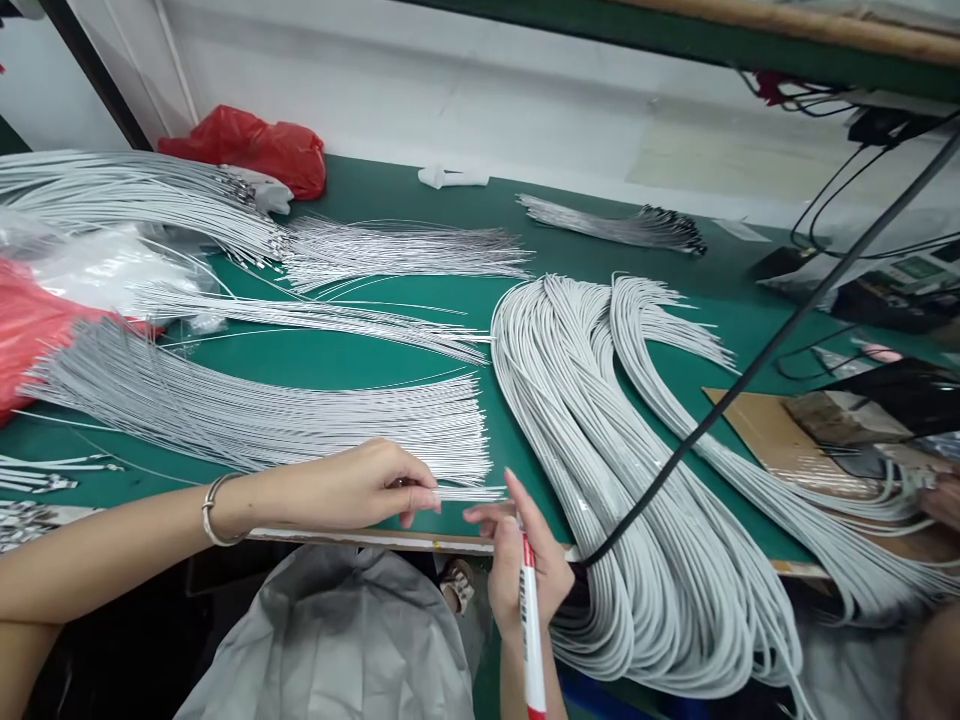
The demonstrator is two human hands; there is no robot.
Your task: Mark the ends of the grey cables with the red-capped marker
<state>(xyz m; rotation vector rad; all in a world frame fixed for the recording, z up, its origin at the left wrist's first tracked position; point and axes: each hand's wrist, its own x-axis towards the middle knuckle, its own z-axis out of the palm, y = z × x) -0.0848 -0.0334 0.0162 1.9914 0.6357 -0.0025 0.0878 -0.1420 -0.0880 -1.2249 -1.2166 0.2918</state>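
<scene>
Several thin, pale-grey wires (474,493), straight and parallel, extend near the front edge of the green bench (390,195) in the head view, pinched by the left hand (367,488). The right hand (553,575) grips a red-and-white marker (532,625). Behind: white wall (450,90).

Marker (531,632) and pale wires (474,493) at the green tabletop (435,205)
The left hand (367,488) pinches the wires; the right hand (541,570) grips the marker.
</scene>
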